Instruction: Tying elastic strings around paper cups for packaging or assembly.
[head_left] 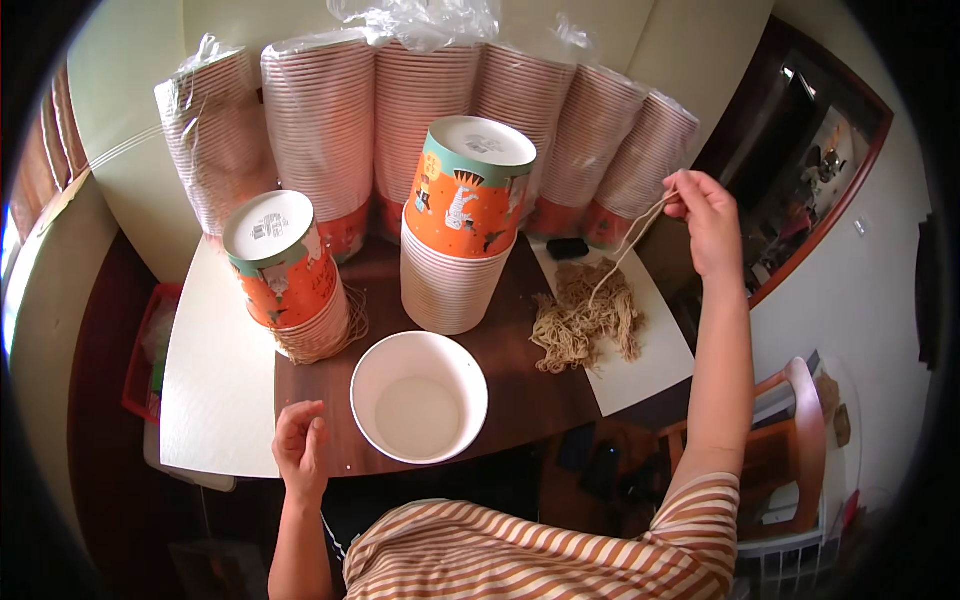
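My right hand (708, 222), raised at the right, pinches a pale length of string (632, 240). The string runs down to a tangled heap of tan string (585, 320) on the table. My left hand (302, 448) is curled closed at the table's front edge, with nothing visible in it. Beside it an open white paper bucket (420, 405) stands mouth up; its inside looks bare. Behind that rises a stack of upside-down orange and green paper buckets (465, 205). A shorter upside-down stack (285, 280) stands at the left, with string around its lower end.
Several tall stacks of paper buckets in clear plastic (425, 120) line the back of the table (220, 400). A small black object (568, 248) lies behind the string heap. A wooden chair (800, 440) stands at the right, and a red crate (145, 350) at the left.
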